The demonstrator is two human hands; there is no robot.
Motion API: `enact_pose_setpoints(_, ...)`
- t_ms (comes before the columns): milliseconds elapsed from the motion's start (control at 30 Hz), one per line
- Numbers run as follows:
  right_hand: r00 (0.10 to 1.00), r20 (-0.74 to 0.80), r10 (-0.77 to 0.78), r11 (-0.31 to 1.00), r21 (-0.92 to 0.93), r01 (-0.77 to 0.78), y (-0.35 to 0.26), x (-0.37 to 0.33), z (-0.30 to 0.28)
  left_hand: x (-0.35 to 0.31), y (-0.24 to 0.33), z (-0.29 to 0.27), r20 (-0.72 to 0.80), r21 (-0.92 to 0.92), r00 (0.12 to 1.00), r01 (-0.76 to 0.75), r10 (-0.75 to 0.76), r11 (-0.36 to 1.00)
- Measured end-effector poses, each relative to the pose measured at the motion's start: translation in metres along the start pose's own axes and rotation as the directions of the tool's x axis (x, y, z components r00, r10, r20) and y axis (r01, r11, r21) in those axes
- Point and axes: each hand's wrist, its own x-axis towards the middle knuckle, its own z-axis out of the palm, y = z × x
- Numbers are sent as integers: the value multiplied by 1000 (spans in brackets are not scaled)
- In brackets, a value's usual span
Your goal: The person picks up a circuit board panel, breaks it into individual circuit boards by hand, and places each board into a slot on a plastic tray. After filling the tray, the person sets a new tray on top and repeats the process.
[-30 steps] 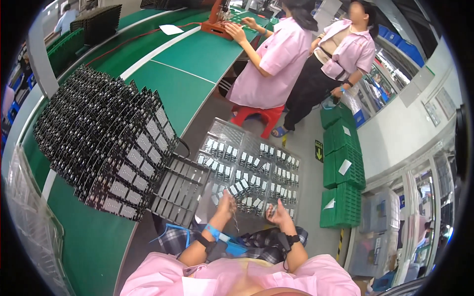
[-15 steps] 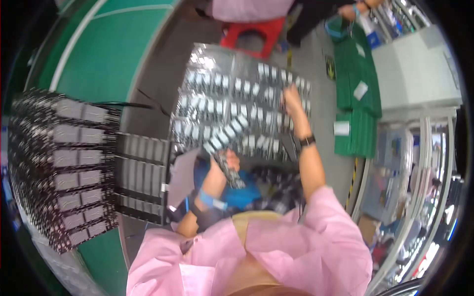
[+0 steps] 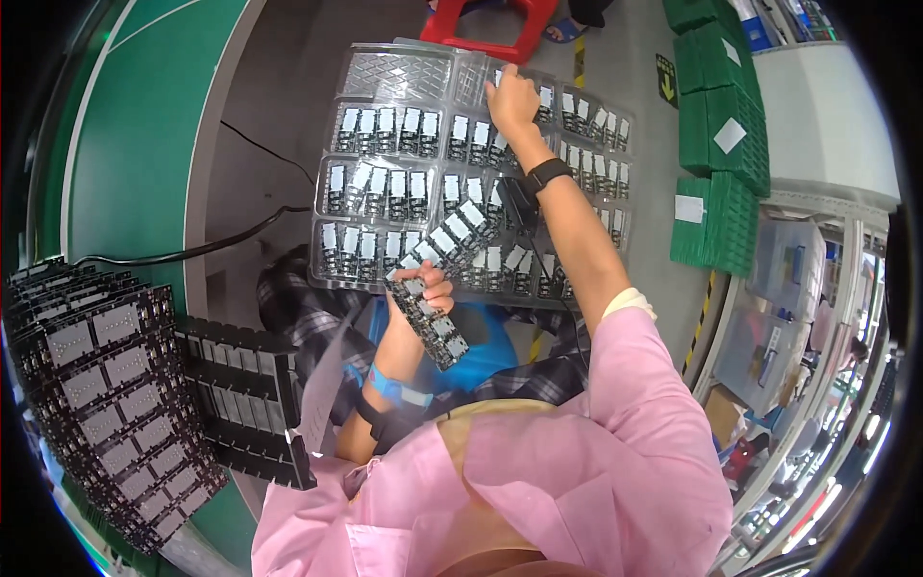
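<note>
My left hand point(image 3: 435, 288) is wrapped round a black circuit board panel point(image 3: 437, 332), slanting across the palm. Beyond it, a panel with a row of white labels point(image 3: 450, 238) extends from the same hand over the near part of a clear plastic tray point(image 3: 399, 73). Small white-labelled circuit boards point(image 3: 386, 130) stand in rows in the tray's compartments. Over the far middle compartment, my right hand point(image 3: 515, 101) is closed, with a small white-labelled board point(image 3: 498, 77) between thumb and forefinger. A black handheld device with a cable point(image 3: 519, 204) lies on the tray below my right wrist.
At left, stacked circuit board panels point(image 3: 115, 365) and a black slotted rack point(image 3: 240, 385) sit by a green work surface point(image 3: 163, 106). A black cable point(image 3: 240, 229) loops toward the tray. Green crates point(image 3: 721, 125) and a shelf line the right side. A red stool point(image 3: 481, 40) stands ahead.
My right hand has moved forward and left, from the tray's right side to its far middle compartment. My left hand still holds the panels. The view has shifted, and the person ahead shows less.
</note>
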Motion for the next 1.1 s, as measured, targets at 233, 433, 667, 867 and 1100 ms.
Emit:
enact_pose_setpoints(233,965,-228,-131,991,-65,119,-7,-18,-10,0,-4,12,37,157,995,-96,91,983)
enact_pose_setpoints(433,874,405,-270,606,776,-172,-8,-139,-99,17,-52,47,231,971,639,-203,733,-128)
enact_pose_setpoints(667,720,669,-186,290,737,-610,-5,-260,-165,-2,-108,54,724,385,628,-23,286,-923)
enact_pose_setpoints(867,866,496,-69,373,818,-439,6,-300,-150,-8,-121,34,764,504,525,-123,375,-855)
enact_pose_setpoints(1100,992,117,51,638,761,-122,3,-314,-158,-34,-123,45,777,162,596,122,203,-979)
